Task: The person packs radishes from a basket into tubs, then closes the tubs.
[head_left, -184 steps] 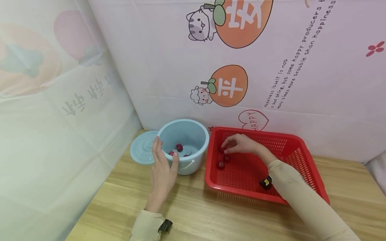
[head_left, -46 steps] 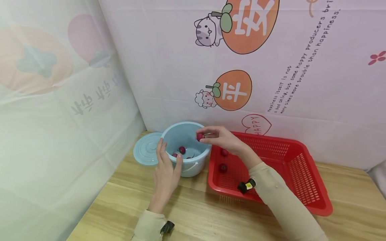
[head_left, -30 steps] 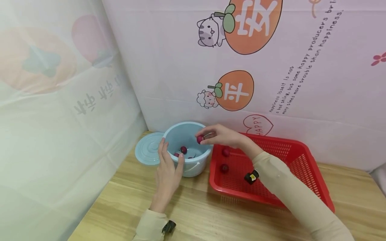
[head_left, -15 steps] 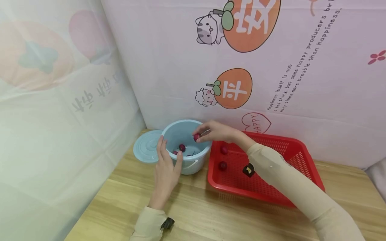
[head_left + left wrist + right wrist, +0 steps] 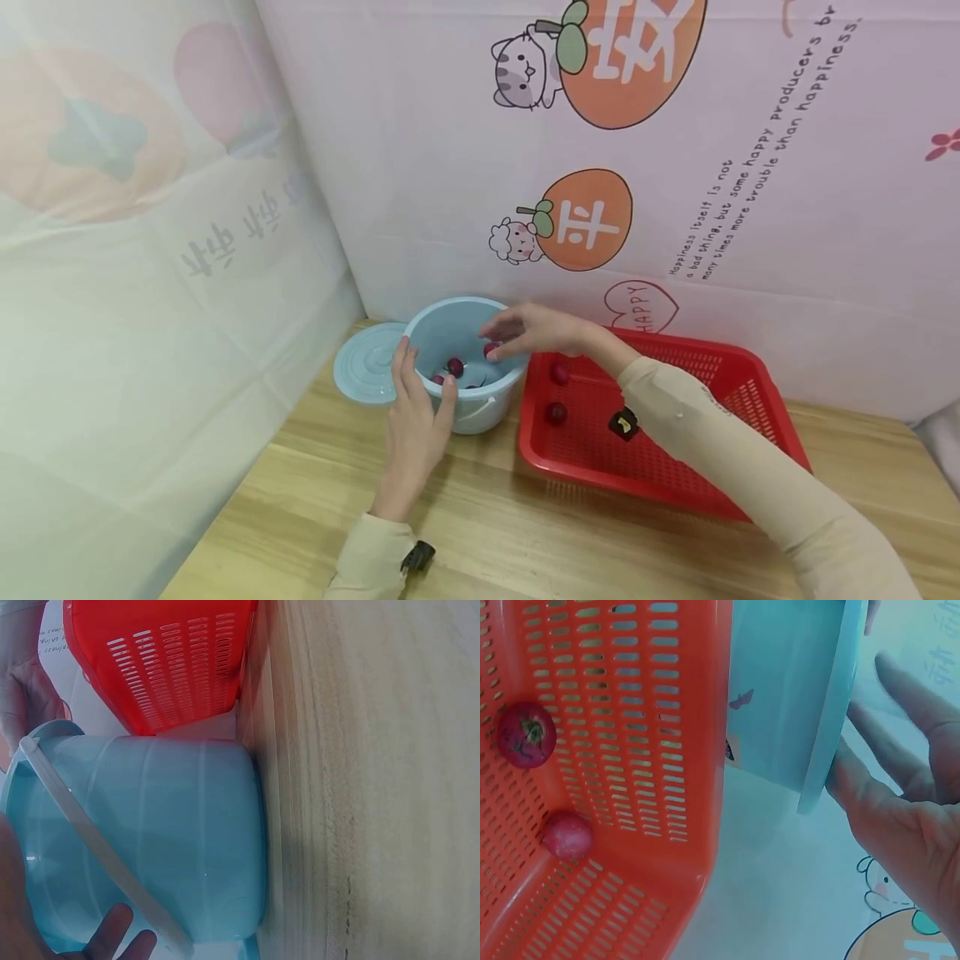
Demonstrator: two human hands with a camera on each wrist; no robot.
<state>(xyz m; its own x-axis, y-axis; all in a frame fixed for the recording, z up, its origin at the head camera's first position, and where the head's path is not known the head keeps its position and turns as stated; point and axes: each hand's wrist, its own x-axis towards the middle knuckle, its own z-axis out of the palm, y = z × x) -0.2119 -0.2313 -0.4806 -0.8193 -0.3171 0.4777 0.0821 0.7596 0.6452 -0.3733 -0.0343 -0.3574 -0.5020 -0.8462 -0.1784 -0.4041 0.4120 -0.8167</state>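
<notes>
My left hand (image 5: 417, 429) rests against the near left side of a light blue bucket (image 5: 480, 414), its straight fingers and thumb spread at the rim. In the left wrist view its fingertips (image 5: 124, 934) touch the bucket wall beside the white handle (image 5: 105, 844). My right hand (image 5: 536, 329) is over the bucket's right rim, fingers parted. Just below them a small red radish (image 5: 491, 350) shows inside the bucket, partly hidden by the thumb. Several other radishes (image 5: 455, 367) lie on the bucket floor. The right wrist view shows the right hand (image 5: 915, 780) spread, holding nothing.
A red perforated basket (image 5: 637, 479) stands right of the bucket, with two radishes (image 5: 557, 412) at its left end. The round blue lid (image 5: 363, 367) lies left of the bucket. Printed cloth (image 5: 420, 167) hangs behind the wooden table (image 5: 480, 533).
The right hand took a radish from the basket and carried it left over the bucket. Its fingers have now parted and the radish is lower. The left hand stays at the bucket.
</notes>
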